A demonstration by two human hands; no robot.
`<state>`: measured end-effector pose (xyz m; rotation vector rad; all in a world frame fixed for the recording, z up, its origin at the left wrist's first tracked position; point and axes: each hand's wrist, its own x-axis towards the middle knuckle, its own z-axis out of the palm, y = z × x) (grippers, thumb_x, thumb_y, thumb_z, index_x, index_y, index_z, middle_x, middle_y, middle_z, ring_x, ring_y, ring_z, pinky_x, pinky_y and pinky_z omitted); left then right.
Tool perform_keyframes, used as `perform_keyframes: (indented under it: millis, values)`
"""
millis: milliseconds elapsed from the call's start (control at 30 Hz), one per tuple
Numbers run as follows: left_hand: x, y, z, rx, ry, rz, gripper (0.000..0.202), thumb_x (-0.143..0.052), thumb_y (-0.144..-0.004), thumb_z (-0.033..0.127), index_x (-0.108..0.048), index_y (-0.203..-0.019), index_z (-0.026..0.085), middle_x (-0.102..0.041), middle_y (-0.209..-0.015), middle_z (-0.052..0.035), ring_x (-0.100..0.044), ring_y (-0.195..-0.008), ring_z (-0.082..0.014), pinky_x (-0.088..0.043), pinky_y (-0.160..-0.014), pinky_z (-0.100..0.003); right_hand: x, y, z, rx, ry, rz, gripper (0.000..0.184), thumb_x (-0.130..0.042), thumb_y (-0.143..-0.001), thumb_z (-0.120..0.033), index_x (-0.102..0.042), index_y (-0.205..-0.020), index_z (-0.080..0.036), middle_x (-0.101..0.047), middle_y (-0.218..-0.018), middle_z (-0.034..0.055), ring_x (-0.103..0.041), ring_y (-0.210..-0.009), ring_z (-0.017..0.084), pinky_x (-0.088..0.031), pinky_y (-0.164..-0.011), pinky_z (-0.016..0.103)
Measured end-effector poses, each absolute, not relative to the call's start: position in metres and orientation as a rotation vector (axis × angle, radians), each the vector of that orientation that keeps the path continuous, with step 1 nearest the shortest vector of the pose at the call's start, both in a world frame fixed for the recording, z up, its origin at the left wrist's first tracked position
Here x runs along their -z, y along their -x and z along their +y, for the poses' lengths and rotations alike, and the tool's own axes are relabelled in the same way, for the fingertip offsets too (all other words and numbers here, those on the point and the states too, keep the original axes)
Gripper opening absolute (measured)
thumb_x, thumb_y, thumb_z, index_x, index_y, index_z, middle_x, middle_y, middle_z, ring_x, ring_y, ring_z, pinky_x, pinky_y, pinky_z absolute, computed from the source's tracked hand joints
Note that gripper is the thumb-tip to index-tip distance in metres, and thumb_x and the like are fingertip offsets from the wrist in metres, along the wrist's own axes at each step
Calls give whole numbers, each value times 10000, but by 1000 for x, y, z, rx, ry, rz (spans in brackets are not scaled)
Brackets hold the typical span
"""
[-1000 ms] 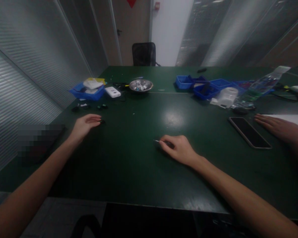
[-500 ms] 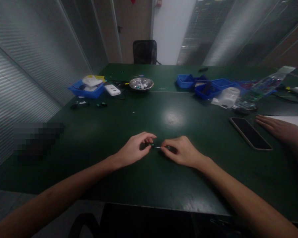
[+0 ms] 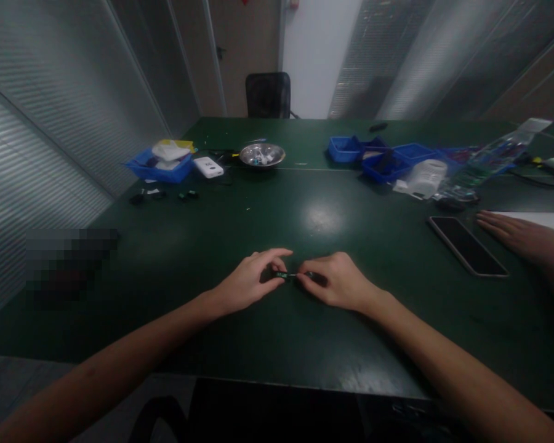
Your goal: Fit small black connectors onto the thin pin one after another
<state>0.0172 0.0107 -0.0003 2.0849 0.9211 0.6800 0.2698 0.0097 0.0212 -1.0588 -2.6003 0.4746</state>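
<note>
Over the near middle of the green table, my left hand (image 3: 243,285) pinches a small dark piece with green on it (image 3: 282,275), perhaps a little circuit board. Its index finger stretches out above the piece. Facing it, my right hand (image 3: 336,279) has thumb and index finger closed around a thin tool with a pale, metallic-looking shaft (image 3: 293,275). A dark part of that tool, like a handle, shows under the right fingers. The shaft points left and its tip is at or very near the green piece; contact is too small to make out.
A phone (image 3: 467,246) lies to the right, beside another person's hand (image 3: 519,235). Farther back are a metal bowl (image 3: 262,163), a white device (image 3: 208,167), a filled blue bin (image 3: 175,174), blue trays (image 3: 344,154) and a tilted plastic bottle (image 3: 493,161). Small dark pieces (image 3: 188,195) lie at left.
The green piece has turned to show more of its green face and sits slightly lower. My left index finger is straighter, and my right fingertips have shifted slightly left.
</note>
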Motion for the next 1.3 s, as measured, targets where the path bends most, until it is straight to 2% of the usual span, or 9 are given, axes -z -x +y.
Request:
perform_keyframes:
  millis: [233,367,500,600,700,867,967,1133,1300]
  values:
    - [-5,-17,8,-649,-2053,930,558,-663,-917,218,-488,-1445,260,-682,-1117,-49,-636,-1044,-193,-491,-958,-378,-18,-265,8,-484,1017,-2592,246,-507,-981,-326,-711,-918,-203,-695,-746,12,-594,-614,112,-376,-622,258]
    - [-7,-18,7,-642,-2059,930,553,-656,-924,214,-482,-1446,262,-680,-1113,-47,-641,-1037,-189,-505,-926,-356,-15,-257,7,-531,1014,-2469,257,-503,-998,-344,-712,-958,-199,-687,-731,0,-582,-590,104,-376,-596,244]
    - [-9,-19,8,-642,-2080,930,558,-669,-918,216,-482,-1441,262,-678,-1137,-48,-639,-1062,-195,-497,-949,-361,-15,-253,8,-639,967,-2310,251,-501,-1010,-332,-707,-976,-192,-710,-802,2,-601,-626,95,-401,-621,230]
    - [-10,-17,7,-622,-2090,932,558,-665,-925,226,-476,-1448,270,-677,-1148,-42,-634,-1073,-190,-492,-968,-362,-15,-259,10,-606,1026,-2275,272,-514,-1001,-341,-705,-896,-178,-666,-690,-11,-549,-544,87,-378,-567,231]
    - [-10,-7,2,-596,-2136,947,538,-646,-942,238,-481,-1452,284,-672,-1171,-43,-623,-1102,-197,-481,-990,-376,-15,-268,11,-604,1073,-2261,268,-524,-997,-350,-711,-912,-178,-669,-693,-10,-569,-555,93,-387,-569,230]
    - [-8,38,-1,-563,-2128,1025,544,-618,-956,272,-464,-1477,292,-666,-1206,-59,-631,-1102,-206,-508,-964,-371,-14,-274,12,-584,1101,-2269,281,-517,-999,-367,-721,-939,-184,-681,-700,-8,-575,-549,95,-394,-564,233]
    - [-4,79,16,-611,-2077,1236,530,-634,-937,329,-496,-1447,291,-668,-1208,-56,-641,-1084,-217,-515,-965,-387,-13,-274,13,-584,1097,-2281,290,-509,-1003,-374,-724,-952,-187,-690,-717,-5,-582,-558,95,-403,-577,235]
    - [11,158,84,-846,-1896,1532,634,-707,-844,433,-528,-1412,218,-682,-1174,-93,-667,-1018,-237,-529,-952,-411,-12,-274,13,-572,1106,-2302,298,-508,-1006,-391,-725,-951,-195,-680,-697,-16,-572,-548,93,-391,-571,236]
    - [24,213,131,-1076,-1774,1784,665,-777,-766,396,-579,-1350,147,-694,-1119,-109,-668,-972,-221,-522,-939,-390,-13,-274,13,-591,1116,-2293,298,-507,-1007,-394,-721,-952,-193,-683,-702,-12,-575,-546,95,-396,-571,233]
